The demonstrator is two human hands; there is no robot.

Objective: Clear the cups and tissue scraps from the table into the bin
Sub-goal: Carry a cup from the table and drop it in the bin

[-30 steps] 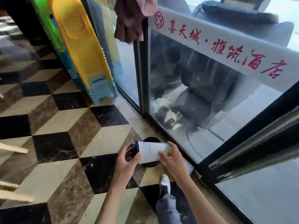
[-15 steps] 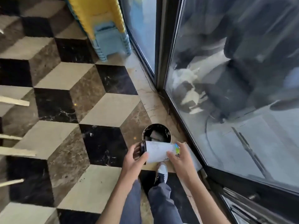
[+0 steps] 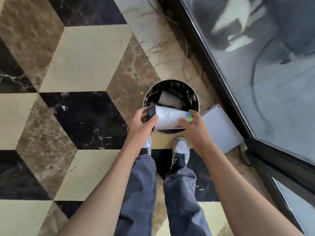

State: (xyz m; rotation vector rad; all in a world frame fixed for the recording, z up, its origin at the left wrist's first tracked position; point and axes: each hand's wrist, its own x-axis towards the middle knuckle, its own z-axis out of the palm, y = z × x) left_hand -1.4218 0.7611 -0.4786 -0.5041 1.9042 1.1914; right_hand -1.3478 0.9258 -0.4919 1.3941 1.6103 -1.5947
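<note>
Both arms reach forward: left hand point(image 3: 143, 124) grips the lid end, right hand point(image 3: 192, 126) the base of a sideways white cup point(image 3: 167, 120) above a round bin point(image 3: 196, 97) on patterned marble floor point(image 3: 85, 53) beside a glass door point(image 3: 272, 65).

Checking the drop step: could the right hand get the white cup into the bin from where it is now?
Probably yes. The right hand and left hand hold the white cup sideways over the near rim of the bin. The bin's mouth is open, and nothing blocks the way down.
</note>
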